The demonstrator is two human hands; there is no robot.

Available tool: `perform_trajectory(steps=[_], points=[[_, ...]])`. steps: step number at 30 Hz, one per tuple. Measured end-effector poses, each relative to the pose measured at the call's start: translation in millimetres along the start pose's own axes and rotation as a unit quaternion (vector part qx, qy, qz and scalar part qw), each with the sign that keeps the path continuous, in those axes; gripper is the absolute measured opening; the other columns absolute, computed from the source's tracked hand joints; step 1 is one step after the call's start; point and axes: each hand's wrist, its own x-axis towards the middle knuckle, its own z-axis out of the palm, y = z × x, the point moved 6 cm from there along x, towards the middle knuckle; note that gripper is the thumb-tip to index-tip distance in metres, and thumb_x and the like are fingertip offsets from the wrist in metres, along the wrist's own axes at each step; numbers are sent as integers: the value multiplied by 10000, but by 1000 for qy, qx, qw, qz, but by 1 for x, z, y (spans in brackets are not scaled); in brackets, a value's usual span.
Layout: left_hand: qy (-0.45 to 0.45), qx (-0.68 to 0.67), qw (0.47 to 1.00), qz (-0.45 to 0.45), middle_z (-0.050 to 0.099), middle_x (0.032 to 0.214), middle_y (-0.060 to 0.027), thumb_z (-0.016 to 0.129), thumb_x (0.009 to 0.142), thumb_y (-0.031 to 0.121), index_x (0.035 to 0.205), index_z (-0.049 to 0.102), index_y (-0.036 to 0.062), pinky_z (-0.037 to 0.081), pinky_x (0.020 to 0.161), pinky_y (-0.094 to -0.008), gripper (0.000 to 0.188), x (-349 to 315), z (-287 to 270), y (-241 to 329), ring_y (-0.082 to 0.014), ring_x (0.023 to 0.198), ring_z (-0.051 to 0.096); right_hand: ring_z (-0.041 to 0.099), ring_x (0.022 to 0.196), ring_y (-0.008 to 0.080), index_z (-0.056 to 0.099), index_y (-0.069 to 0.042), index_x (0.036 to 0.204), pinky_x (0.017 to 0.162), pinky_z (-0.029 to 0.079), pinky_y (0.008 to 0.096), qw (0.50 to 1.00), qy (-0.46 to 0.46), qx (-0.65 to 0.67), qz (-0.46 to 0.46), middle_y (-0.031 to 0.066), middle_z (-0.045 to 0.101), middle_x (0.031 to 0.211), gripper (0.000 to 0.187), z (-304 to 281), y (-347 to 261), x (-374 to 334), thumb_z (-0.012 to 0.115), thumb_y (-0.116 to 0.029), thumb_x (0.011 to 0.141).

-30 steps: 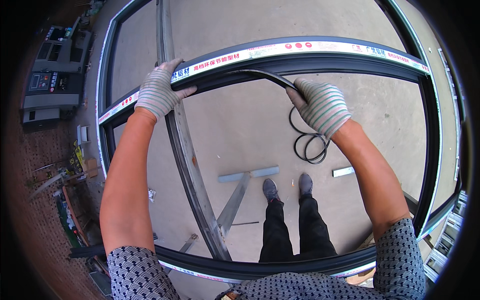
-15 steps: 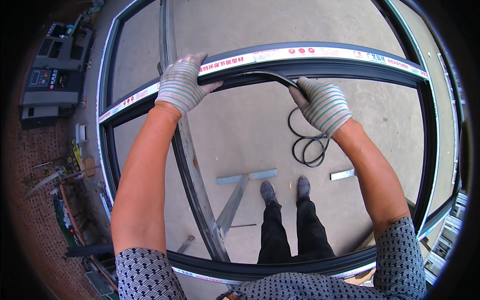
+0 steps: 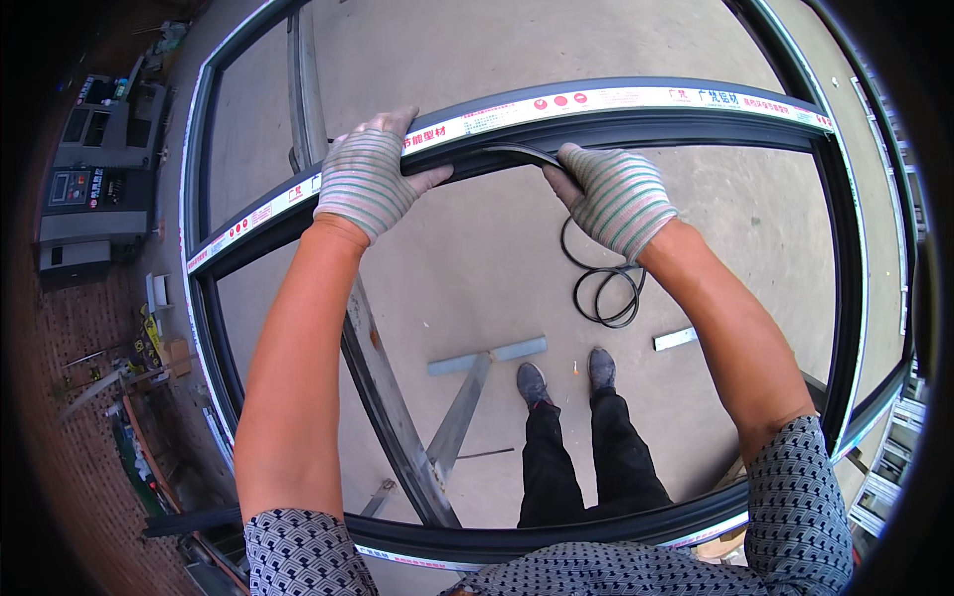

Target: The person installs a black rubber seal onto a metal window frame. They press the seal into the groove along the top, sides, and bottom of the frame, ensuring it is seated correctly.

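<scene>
1. We see our left hand (image 3: 368, 177), in a striped glove, closed over the dark crossbar (image 3: 616, 99): fingers lie across its white printed film, thumb extended along its near edge, toward the right hand.
2. Our right hand (image 3: 621, 202), gloved alike, pinches the thin black strip (image 3: 527, 151) between thumb and forefinger, just below the crossbar.
3. Strip position: between the two hands, along the crossbar's near edge. Its long axis here runs roughly sideways; from the right hand it arches up and leftward, pointing at the left thumb. Whether it passes beneath that thumb we cannot tell.
4. On the other side of the pinch, the strip drops toward us and curls into loose loops below the right hand. We cannot tell whether these hang or touch the floor (image 3: 477, 268).
5. Crossbar axis: left to right, its right end farther from us, joining the side rail of the large frame (image 3: 853, 248) well right of the right hand.
6. Below the left hand, a grey metal beam (image 3: 402, 417) runs lengthwise toward us, under the frame.
7. Below the right hand, near the loops, we note a short silvery bar (image 3: 674, 339).
</scene>
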Motion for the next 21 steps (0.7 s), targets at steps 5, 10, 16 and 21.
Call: perform_trajectory(steps=[5,10,16,21], points=[[-9,-4,1000,-1,734,1209,-209,912,808,408,1338,694,43,573,1010,-465,679,9,2,18,-380,1127,716,715,682,390,746,-26,1007,629,584,434,1000,5,8,-2,211,720,761,283,1,5,3,650,-287,1060],[-25,5,1000,-7,737,1192,-212,911,809,404,1341,689,36,576,998,-468,684,11,3,19,-384,1108,722,749,755,370,734,-61,1009,702,612,459,1000,-21,-21,8,165,735,772,308,1,4,6,591,-325,1078],[39,1,999,38,725,1233,-212,912,806,428,1379,660,28,572,1012,-475,743,15,9,35,-379,1123,718,711,643,378,748,-29,999,593,575,431,1000,10,-6,-8,193,712,723,303,-2,4,8,642,-305,1066],[11,18,1000,18,725,1250,-205,907,813,433,1409,645,41,566,1024,-475,760,16,10,38,-378,1134,713,717,639,360,748,-36,997,592,577,424,1000,8,-6,-5,175,719,719,309,0,5,10,637,-314,1071]])
